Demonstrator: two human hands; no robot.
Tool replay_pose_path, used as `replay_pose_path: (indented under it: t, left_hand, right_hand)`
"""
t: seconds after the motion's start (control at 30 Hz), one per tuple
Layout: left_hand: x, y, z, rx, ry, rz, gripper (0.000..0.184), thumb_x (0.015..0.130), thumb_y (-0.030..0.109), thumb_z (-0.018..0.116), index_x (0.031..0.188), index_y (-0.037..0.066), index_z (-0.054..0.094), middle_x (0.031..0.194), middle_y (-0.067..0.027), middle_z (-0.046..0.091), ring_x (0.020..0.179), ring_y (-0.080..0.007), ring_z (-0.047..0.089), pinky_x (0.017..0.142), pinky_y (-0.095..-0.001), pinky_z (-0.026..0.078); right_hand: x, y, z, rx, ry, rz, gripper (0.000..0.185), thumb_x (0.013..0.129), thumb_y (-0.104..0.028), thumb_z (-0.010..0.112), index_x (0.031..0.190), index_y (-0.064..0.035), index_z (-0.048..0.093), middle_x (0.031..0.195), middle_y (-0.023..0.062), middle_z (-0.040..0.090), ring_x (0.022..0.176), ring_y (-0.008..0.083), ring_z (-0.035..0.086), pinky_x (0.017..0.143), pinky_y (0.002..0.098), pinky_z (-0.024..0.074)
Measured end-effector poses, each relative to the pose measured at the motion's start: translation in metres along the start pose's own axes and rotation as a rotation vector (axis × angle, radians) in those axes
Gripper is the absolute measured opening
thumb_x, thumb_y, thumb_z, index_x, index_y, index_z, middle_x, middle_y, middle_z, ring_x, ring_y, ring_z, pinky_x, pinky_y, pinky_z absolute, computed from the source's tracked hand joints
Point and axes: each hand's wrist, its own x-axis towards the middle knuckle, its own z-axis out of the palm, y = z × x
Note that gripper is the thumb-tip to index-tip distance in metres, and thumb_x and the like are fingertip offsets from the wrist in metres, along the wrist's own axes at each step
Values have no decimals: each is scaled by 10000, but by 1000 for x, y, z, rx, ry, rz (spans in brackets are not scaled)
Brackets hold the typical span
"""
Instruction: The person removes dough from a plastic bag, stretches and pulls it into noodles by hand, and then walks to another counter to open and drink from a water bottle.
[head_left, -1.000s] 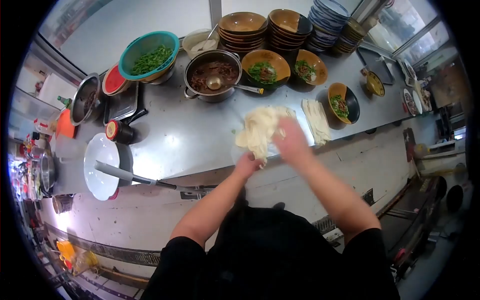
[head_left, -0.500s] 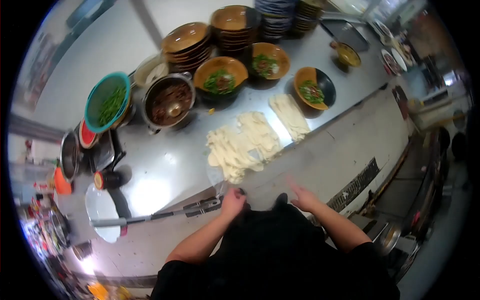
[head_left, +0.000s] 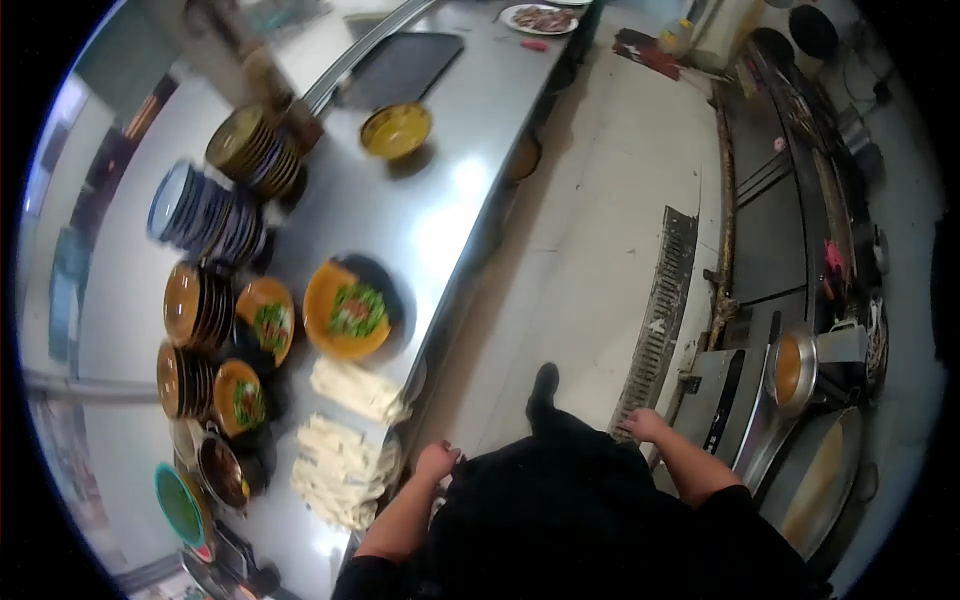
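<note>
My left hand (head_left: pixel 438 461) hangs beside the table's front edge, close to the strips of pale dough (head_left: pixel 345 470) but apart from them. Its fingers are curled in, and whether anything is inside them is hidden. Over the floor on the other side of my body, my right hand (head_left: pixel 645 426) is held out with fingers loosely apart and nothing visible in it. Another folded bundle of dough (head_left: pixel 358 390) lies just beyond the strips. Behind it sits a brown-and-black bowl (head_left: pixel 318 300) with chopped greens and brown topping.
Two smaller filled bowls stand by stacked brown bowls (head_left: pixel 183 300). Farther along the steel table (head_left: pixel 440 170) are stacked plates, a yellow bowl (head_left: pixel 396 131) and a dark tray (head_left: pixel 405 68). At right, a stove side holds a metal pot (head_left: pixel 792 372) and a wide wok (head_left: pixel 825 480). A floor drain (head_left: pixel 660 300) runs between.
My view and body have turned right, so the table now runs along my left and the stove shows at right. My right hand has swung toward the stove side, its fingers less spread.
</note>
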Motion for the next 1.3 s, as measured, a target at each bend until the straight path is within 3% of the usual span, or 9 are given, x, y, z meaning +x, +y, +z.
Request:
replay_pose_path:
  t: [0.2,0.4,0.7,0.73,0.83,0.9,0.97,1.07,1.3]
  left_hand:
    - [108,89,4,320,16,413,552,844,499,534,1109,21,614,1086,-208,621,1024,-367,581,906,-410,443]
    - [172,277,-81,-60,9,66,443,861,428,513,1090,68,632,1035,-205,635,1013,-361,584,887,-418,447]
    - [389,526,-194,720,-353,285,339,787,316,547,1016,99,669,1092,-155,626,1050,-326,574,880,-406,470]
    - [497,478,-154,883,-345,682,336,752,295,576,1000,88,672,1076,-162,630,1028,-321,581,874,-404,474]
    - [462,680,-256,1031,-322,647,346,761,292,583,998,53,657,1037,-181,637,977,-343,594,863,-409,473]
    - [495,749,-273,71,-62,341,339,780,295,576,982,29,636,1009,-200,638,962,-361,594,855,-417,470]
    - [516,815,-294,145,-57,367,351,793,309,566,988,24,628,1009,-205,637,966,-366,590,855,-418,469]
    - [552,882,-309,206,-57,328,354,815,323,541,985,24,625,1005,-207,636,968,-373,589,853,-419,469]
    - [667,829,-241,689,-156,436,267,850,255,468,907,101,679,955,-139,662,910,-333,624,772,-435,509]
  right_hand:
    - [81,52,-104,546,142,113,396,794,-281,629,1060,12,627,904,180,666,858,327,639,773,405,493]
    - [189,24,-235,416,343,-142,354,829,-313,606,1044,-34,643,879,161,663,744,256,654,693,345,515]
    - [279,116,-437,605,298,199,324,826,-296,593,996,-26,650,878,166,659,796,265,636,722,363,503]
    - [279,135,-457,594,294,205,324,826,-296,593,996,-26,650,878,166,659,796,265,636,722,363,503]
    - [310,194,-505,914,245,436,301,821,-276,606,901,10,647,839,146,657,730,241,621,656,379,501]
    - [373,293,-477,1060,303,350,281,818,-256,623,870,20,643,835,134,660,704,238,617,617,383,497]
    - [461,427,-411,1290,368,16,259,815,-234,640,857,22,641,835,125,662,670,238,614,577,383,493]
    - [519,435,-540,571,540,-201,279,826,-268,623,839,10,645,770,129,654,653,233,614,577,391,489]
    - [690,318,-1059,332,453,33,320,813,-331,589,831,-15,638,696,143,628,625,247,612,605,374,491]
